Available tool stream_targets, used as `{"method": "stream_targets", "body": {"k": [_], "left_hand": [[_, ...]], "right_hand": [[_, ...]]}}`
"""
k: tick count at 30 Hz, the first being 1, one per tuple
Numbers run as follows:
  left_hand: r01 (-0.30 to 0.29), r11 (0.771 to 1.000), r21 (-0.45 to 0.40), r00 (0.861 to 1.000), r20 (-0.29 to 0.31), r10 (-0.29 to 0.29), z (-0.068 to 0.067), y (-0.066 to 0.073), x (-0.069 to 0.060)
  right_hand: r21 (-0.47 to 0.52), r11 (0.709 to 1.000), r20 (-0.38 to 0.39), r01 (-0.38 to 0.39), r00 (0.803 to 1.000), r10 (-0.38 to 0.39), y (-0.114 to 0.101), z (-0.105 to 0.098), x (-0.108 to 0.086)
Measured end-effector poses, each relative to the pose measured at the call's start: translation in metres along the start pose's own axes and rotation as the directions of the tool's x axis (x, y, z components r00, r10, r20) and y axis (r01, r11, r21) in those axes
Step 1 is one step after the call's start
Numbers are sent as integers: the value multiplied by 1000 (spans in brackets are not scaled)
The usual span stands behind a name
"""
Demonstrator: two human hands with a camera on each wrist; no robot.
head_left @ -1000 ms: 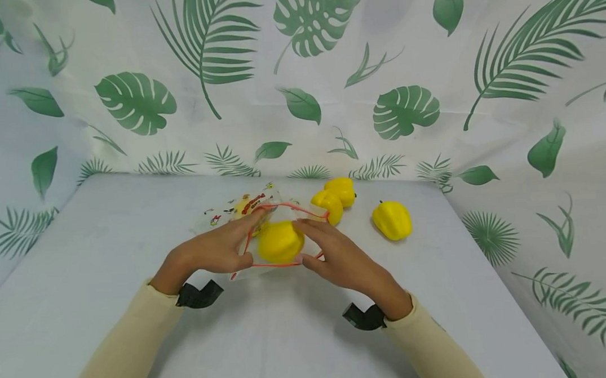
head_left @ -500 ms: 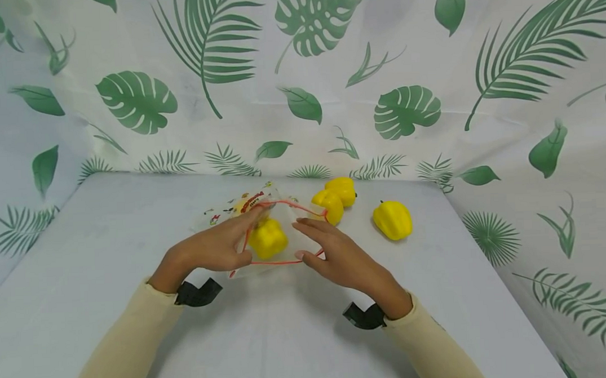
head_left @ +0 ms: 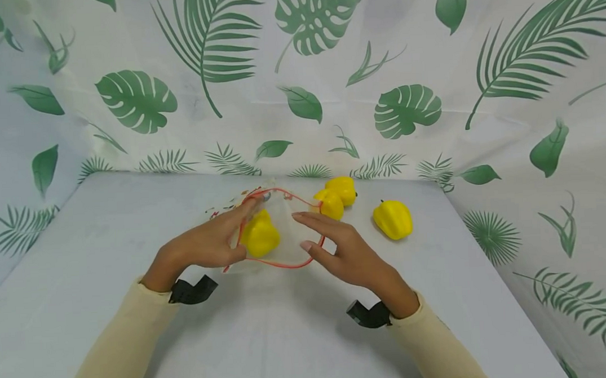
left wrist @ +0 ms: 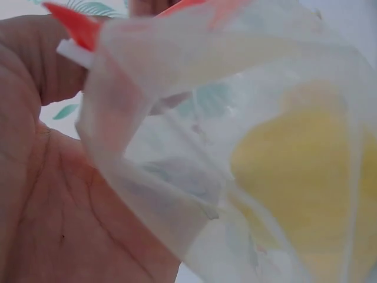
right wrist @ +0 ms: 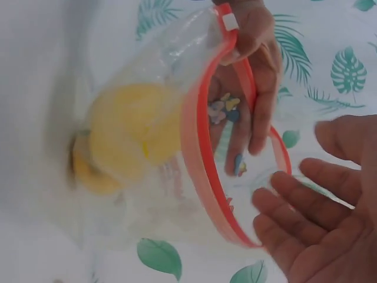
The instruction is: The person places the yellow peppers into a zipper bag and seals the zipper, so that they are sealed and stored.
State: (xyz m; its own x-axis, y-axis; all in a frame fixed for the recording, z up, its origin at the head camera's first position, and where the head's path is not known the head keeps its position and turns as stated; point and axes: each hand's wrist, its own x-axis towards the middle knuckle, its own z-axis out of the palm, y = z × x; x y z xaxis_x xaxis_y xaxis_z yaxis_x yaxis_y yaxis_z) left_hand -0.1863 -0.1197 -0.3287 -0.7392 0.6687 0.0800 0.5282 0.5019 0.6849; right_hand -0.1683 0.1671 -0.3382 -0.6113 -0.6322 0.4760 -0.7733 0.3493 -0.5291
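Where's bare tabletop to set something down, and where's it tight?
Free: tabletop between the left sleeve and right sleeve; left of the left hand, out to its edge; nearside of the lone pepper. Crowded: the middle, with the bag between left hand and right hand, two peppers close behind.

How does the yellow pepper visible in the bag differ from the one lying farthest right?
The bagged pepper is inside the clear bag; the lone pepper lies on the table. The bagged pepper shows between the left hand and right hand; the lone pepper lies apart from both. Both are yellow.
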Motion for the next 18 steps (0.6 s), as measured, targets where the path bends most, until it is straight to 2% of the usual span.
{"method": "stream_targets", "body": {"k": [4,8,11,13,15,18], "left_hand": [[-24,999,-22,1000,1,24,1,-4,1],[-55,998,-39,998,7,55,2,-5,2],[-63,997,-38,998,9,63,2,-5,2],[-45,998,-31,999,14,46,2,-5,2],[-27,999,-27,999,19,28,2,-4,2],[-15,999,-29,1000,22,16,3,-4,2]], "right_hand": [[41,996,-127,77,989,-72,4,-4,0],[83,987,-273,137,956,-110,11,-7,2],[129,981,-371,148,924,-90,17,-10,3],[161,978,-412,134,909,-57,21,-12,3],[168,980,-434,105,901,-22,21,-13,5],[164,985,-433,48,901,28,18,-16,6]]}}
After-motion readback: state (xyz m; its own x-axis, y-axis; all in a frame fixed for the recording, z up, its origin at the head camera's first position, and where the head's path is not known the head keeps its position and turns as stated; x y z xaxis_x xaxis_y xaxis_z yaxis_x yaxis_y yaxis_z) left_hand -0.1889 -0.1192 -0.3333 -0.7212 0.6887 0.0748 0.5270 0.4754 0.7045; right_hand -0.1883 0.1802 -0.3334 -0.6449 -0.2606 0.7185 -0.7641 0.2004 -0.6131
